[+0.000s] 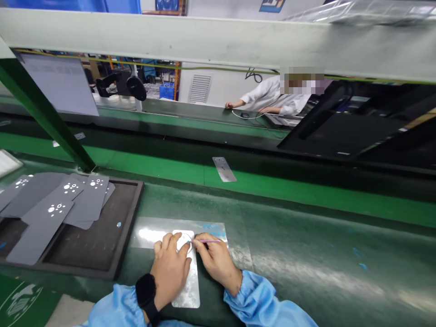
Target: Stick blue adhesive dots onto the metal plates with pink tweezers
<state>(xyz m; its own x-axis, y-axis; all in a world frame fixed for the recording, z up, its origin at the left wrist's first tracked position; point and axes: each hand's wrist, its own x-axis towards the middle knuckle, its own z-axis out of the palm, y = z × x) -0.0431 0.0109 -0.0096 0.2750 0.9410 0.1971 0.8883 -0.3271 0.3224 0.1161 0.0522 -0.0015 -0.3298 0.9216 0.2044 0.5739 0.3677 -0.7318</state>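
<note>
Stn check at belt. L hand (pixel 169 268) lies across a narrow bright metal plate (pixel 188 293), fingers extended and pressing down, not clenched; judged to pin plate vs. sliding. R hand (pixel 216 259) grasps a thin pink stick (pixel 207 241) pen-style btwn thumb and fingers, tip toward a white round part (pixel 183 241) at plate's far end. Plate lies lengthwise toward wearer, far end over a clear film sheet (pixel 180 231) w/ blue marks at its R corner; placement appears to keep work close in, both hands reaching it. Black smartwatch (pixel 146 290) on L wrist. Blue sleeve cuffs (pixel 252 299) gathered at wrists, prob. to keep cloth off work.

L of work: dark tray (pixel 127 227) on green mat (pixel 306 227), holding overlapping grey sheets (pixel 66 190), each w/ white dot cluster; placed within easy reach of L hand, by appearance. Second metal plate (pixel 224 169) lies loose further out on green surface. Co-worker (pixel 262 95) in white smock sits across line, hands separate from wearer's.

Hidden/unclear: stick tip and contact pt partly masked by R fingers; plate's middle under L hand. Cannot tell if white part is ring, label or film. Tray's L end cut off at frame edge. Dark object at upper R (pixel 354 118) not identifiable.
</note>
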